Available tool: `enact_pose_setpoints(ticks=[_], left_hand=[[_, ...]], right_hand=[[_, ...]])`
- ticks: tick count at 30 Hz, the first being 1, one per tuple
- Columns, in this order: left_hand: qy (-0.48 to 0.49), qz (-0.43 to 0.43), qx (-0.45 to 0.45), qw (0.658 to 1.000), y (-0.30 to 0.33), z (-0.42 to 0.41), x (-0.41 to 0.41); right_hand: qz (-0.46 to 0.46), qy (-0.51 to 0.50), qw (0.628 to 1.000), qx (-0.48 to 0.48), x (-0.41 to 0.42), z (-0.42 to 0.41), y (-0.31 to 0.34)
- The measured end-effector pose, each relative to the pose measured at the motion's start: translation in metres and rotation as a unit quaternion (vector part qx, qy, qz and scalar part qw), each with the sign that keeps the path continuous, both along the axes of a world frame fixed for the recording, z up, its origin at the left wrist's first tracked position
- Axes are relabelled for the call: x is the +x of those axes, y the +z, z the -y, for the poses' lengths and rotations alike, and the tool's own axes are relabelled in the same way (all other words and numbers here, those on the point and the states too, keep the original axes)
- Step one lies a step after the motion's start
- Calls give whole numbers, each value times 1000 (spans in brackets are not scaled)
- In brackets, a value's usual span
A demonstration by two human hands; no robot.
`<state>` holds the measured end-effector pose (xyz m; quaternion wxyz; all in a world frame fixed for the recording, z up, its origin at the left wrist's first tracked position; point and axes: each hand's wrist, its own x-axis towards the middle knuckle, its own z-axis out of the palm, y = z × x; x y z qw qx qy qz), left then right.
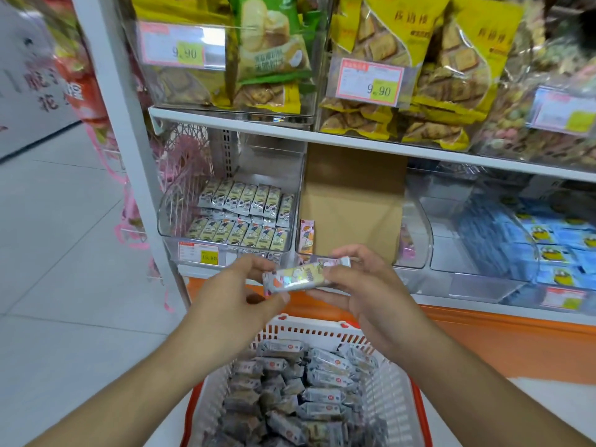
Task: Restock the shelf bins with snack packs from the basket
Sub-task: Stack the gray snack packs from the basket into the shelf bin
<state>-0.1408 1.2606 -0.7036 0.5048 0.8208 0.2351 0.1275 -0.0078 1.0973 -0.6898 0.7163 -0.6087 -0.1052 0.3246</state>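
A white basket [393, 391] with an orange rim stands low in the middle, heaped with several silvery snack packs [322, 379]. Above it, both hands hold snack packs [296, 277] between them: my left hand [245, 285] pinches the left end and my right hand [361, 282] grips the right end. Straight behind, a clear shelf bin [174, 233] holds neat rows of like packs. The clear bin [419, 233] to its right has a cardboard box [351, 201] in it and a few pink packs [305, 237] at its left wall.
The upper shelf [290, 130] carries clear bins of yellow and green biscuit bags with 9.90 price tags. A bin of blue packs [554, 246] sits at the right. The white shelf post [129, 130] rises at the left, with pale tiled floor [64, 285] beyond it.
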Motion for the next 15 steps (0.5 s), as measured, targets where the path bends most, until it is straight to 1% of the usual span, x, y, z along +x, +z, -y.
enact_pose_setpoints(ticks=[2,4,5,7,10,13,15], left_hand=[[44,35,-80,995,-2,-5,2],[60,67,-117,989,-1,-3,4],[53,76,-120,988,0,0,4],[-3,73,-116,991,5,5,2],[-102,13,-92,990,10,6,-4],[-115,-8,-38,993,10,5,-7],[-117,-1,-36,992,8,4,-6]], right_hand=[[4,48,999,-15,-3,1,-2],[42,113,989,-85,-8,1,-5],[58,135,983,-113,-10,0,-6],[61,143,980,-124,-15,-1,-9],[49,127,985,-106,-18,-1,-11],[50,133,985,-101,-20,-1,-13],[55,133,984,-105,-22,-2,-12]])
